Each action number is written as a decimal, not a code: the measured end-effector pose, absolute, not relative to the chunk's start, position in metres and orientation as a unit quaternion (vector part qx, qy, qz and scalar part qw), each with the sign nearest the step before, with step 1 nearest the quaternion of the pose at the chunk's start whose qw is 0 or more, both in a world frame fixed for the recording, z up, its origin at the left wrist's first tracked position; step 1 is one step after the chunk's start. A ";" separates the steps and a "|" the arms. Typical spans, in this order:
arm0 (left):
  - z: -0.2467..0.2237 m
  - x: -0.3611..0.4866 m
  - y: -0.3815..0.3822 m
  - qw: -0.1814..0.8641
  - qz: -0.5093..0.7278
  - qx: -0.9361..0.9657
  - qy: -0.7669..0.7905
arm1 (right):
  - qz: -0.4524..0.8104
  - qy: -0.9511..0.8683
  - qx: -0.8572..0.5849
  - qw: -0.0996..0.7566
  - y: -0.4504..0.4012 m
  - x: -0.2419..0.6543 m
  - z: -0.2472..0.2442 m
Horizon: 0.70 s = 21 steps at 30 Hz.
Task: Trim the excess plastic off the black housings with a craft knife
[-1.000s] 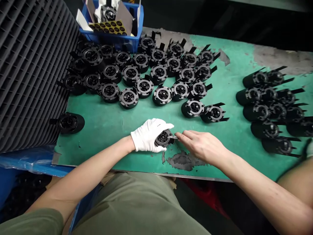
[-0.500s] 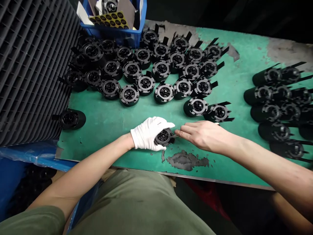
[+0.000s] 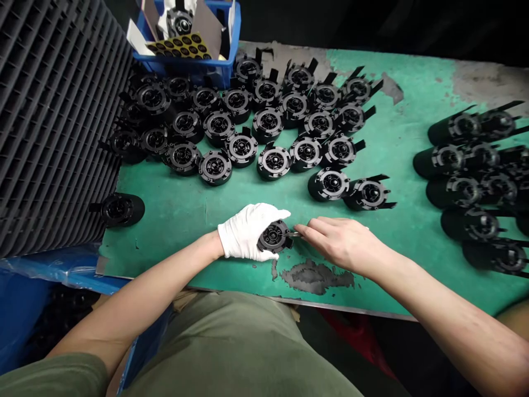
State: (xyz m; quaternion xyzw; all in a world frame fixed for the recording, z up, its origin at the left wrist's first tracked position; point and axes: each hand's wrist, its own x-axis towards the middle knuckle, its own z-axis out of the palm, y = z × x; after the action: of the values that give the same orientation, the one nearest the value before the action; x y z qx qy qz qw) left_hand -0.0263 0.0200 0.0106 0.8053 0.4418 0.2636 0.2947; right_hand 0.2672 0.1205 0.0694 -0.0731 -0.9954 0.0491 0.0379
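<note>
My left hand, in a white glove, is closed around a black cylindrical housing. Its round end, with a ring and an open centre, faces up toward me. My right hand is bare, its fingers pinched on slim metal tweezers. Their tip reaches the right side of the housing's round end; whether it grips anything there is too small to see. Farther back stand many similar black housings, the closest being one housing beside another with long tabs.
A blue bin with cardboard and a yellow sticker sheet stands at the back left. Black slatted trays are stacked along the left. One housing lies alone near them. More housings lie in rows at the right of the green table.
The tweezers have moved left, over the housing's round end, and show more clearly. My right hand sits slightly lower. My left hand keeps its hold, and the whole view has shifted a little.
</note>
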 end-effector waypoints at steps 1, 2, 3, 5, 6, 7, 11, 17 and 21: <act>0.010 -0.026 0.020 0.293 0.264 0.807 0.440 | 0.037 -0.996 -0.070 0.038 0.120 0.267 0.071; 0.010 -0.026 0.020 0.290 0.267 0.808 0.438 | 0.025 -0.997 -0.068 0.036 0.119 0.266 0.073; 0.010 -0.026 0.020 0.287 0.269 0.809 0.437 | 0.014 -0.997 -0.066 0.032 0.118 0.266 0.074; 0.010 -0.026 0.020 0.286 0.269 0.809 0.438 | -0.002 -0.998 -0.060 0.024 0.115 0.266 0.076; 0.010 -0.026 0.020 0.289 0.265 0.807 0.442 | -0.005 -0.998 -0.054 0.021 0.115 0.266 0.076; 0.010 -0.026 0.019 0.294 0.259 0.805 0.446 | -0.008 -0.999 -0.048 0.019 0.114 0.266 0.076; 0.009 -0.026 0.019 0.311 0.247 0.798 0.453 | -0.022 -0.999 -0.027 0.010 0.117 0.266 0.076; 0.009 -0.026 0.020 0.296 0.258 0.805 0.444 | -0.039 -0.999 0.005 -0.018 0.125 0.262 0.079; 0.007 -0.027 0.021 0.301 0.262 0.803 0.443 | -0.031 -0.999 0.033 -0.026 0.134 0.258 0.082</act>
State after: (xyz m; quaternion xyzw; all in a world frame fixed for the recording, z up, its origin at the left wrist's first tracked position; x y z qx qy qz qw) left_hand -0.0275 0.0214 0.0067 0.8029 0.4430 0.2619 0.3008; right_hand 0.2577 0.1340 0.0823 0.0328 -0.9987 -0.0307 -0.0256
